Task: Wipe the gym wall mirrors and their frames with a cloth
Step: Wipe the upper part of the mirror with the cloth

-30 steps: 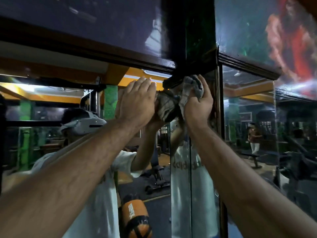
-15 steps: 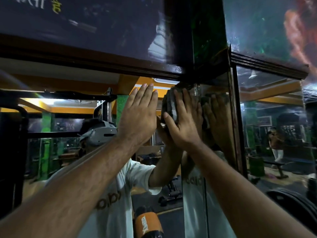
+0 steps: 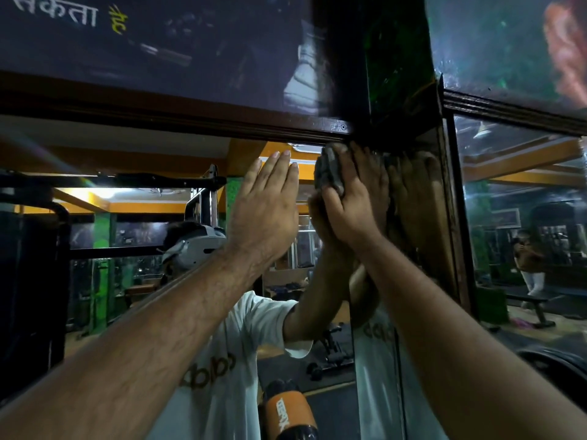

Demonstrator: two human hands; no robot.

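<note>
— Where's the cloth (image 3: 328,173)?
— High on the mirror (image 3: 133,173), just under the frame (image 3: 190,120), pressed flat by the right hand (image 3: 355,204).
— And the left hand (image 3: 263,211)?
— Fingers straight, palm against the glass, holding nothing.
</note>
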